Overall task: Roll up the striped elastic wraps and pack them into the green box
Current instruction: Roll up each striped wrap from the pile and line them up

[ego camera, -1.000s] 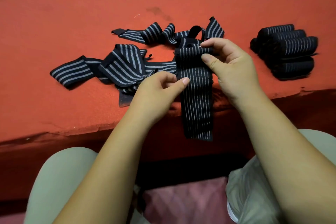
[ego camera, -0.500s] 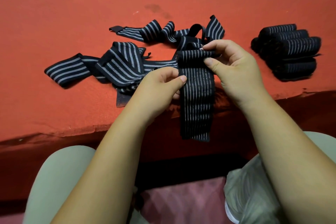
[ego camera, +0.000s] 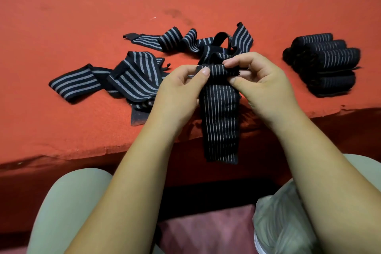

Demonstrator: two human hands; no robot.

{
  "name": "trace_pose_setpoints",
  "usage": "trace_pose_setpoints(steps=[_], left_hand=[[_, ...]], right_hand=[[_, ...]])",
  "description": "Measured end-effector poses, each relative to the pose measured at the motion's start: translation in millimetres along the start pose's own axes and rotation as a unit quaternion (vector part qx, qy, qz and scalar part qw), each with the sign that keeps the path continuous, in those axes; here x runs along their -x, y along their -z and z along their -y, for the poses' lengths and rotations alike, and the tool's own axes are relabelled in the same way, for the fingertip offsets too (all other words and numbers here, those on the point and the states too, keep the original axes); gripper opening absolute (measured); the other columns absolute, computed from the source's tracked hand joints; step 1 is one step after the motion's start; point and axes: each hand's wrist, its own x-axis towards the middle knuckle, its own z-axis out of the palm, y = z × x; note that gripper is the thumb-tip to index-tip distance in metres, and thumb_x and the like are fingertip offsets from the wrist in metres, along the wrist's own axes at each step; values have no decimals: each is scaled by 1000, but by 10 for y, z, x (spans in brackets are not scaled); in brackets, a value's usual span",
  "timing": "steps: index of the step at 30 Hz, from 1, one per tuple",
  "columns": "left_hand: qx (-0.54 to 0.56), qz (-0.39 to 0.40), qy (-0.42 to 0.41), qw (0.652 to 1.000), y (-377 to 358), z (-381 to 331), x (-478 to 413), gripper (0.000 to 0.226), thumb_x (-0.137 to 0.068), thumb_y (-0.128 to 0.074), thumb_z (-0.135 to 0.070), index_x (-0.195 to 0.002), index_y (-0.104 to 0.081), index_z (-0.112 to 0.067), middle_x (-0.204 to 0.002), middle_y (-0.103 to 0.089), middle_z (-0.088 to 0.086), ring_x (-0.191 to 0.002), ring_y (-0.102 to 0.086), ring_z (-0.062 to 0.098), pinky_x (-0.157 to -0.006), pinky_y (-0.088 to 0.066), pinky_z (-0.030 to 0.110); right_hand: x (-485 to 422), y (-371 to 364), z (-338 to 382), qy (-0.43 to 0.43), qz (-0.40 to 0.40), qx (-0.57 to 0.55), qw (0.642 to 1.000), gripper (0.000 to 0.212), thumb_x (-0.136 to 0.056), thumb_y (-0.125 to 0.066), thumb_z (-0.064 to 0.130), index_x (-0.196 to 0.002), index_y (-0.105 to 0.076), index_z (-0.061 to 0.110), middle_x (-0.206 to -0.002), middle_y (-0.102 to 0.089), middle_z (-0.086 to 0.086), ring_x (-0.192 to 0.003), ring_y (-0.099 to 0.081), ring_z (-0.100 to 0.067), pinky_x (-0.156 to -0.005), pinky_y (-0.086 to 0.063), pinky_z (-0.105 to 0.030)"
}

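I saw the left hand and right hand pinching the rolled top end of the wrap, thumbs on the near side, forearms converging. Its tail hung over the table edge toward six o'clock. Loose wraps lay at ten o'clock, rolled wraps at three.

One black striped wrap is rolled at its top end, and its tail hangs down. To its left loose wraps lie tangled; at the right rolled wraps are stacked.

even, moderately bright light; soft shadows under the table edge; wide-angle bowing at borders; slight blur on rolled wraps.
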Motion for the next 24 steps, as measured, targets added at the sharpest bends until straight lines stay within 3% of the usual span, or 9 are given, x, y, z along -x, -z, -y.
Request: trace_pose_setpoints(steps=[5, 7, 9, 12, 13, 15, 17, 21, 24], left_hand=[[46, 8, -6, 999, 9, -10, -12, 18, -108, -65, -24, -123, -72, -16, -102, -81, 6, -96, -80, 23, -99, -61, 58], [52, 6, -8, 999, 4, 6, -23, 17, -108, -66, -22, -124, -71, -17, -102, -82, 6, -100, -80, 26, -100, -59, 62], [48, 3, -13, 999, -4, 31, -38, 17, -107, -67, -21, -124, -70, -19, -104, -82, 7, -102, -80, 30, -100, -58, 65], [41, 0, -25, 999, -10, 59, -49, 20, -104, -69, -21, -124, -70, -24, -100, -81, 11, -100, -77, 43, -95, -60, 65], [33, -3, -32, 999, -6, 65, -54, 22, -103, -70, -20, -125, -70, -25, -95, -80, 10, -93, -78, 40, -90, -63, 59], [10, -13, -45, 999, -5, 66, -53, 24, -103, -72, -17, -125, -71, -26, -84, -78, -1, -81, -77, 18, -79, -60, 40], [-11, -28, -57, 998, -10, 71, -49, 23, -101, -74, -16, -122, -71, -27, -84, -78, -4, -80, -76, 11, -75, -59, 36], [-22, -45, -67, 996, -22, 103, -23, 19, -98, -78, -21, -109, -71, -34, -94, -78, 9, -92, -79, 29, -86, -65, 56], [-38, -47, -74, 995, -19, 115, -11, 21, -96, -78, -25, -109, -70, -39, -97, -77, 10, -95, -78, 29, -88, -63, 60]], right_hand=[[-16, 67, 5, -26, 12, -10, 1000, 36, -101, -72, 4, -132, -70, 21, -120, -75, -1, -108, -74, -10, -95, -57, -27], [-22, 82, -32, -45, 16, -13, 999, 37, -103, -70, 8, -136, -69, 23, -110, -73, 3, -100, -70, -8, -88, -57, -29], [-25, 94, -74, -53, 23, -16, 998, 39, -103, -68, 7, -138, -68, 25, -101, -66, 4, -93, -62, -10, -80, -55, -32], [-26, 107, -104, -44, 42, -7, 998, 47, -100, -64, -2, -140, -66, 24, -102, -62, -3, -95, -58, -14, -87, -52, -36], [-28, 104, -99, -47, 49, -13, 998, 48, -100, -63, -6, -140, -64, 21, -102, -64, -3, -96, -60, -13, -90, -52, -35], [-27, 90, -95, -59, 60, -31, 996, 49, -100, -60, -12, -140, -62, 16, -105, -71, 0, -100, -65, -10, -92, -54, -31], [-26, 66, -106, -75, 60, -40, 995, 48, -101, -60, -11, -142, -61, 15, -107, -77, 1, -102, -70, -10, -92, -56, -29], [-17, 51, -137, -88, 46, -38, 994, 49, -96, -66, 5, -141, -64, 24, -106, -77, -6, -100, -70, -17, -97, -57, -43], [-22, 64, -133, -90, 44, -49, 994, 49, -94, -69, 12, -140, -65, 28, -116, -78, -15, -104, -72, -20, -101, -57, -45]])
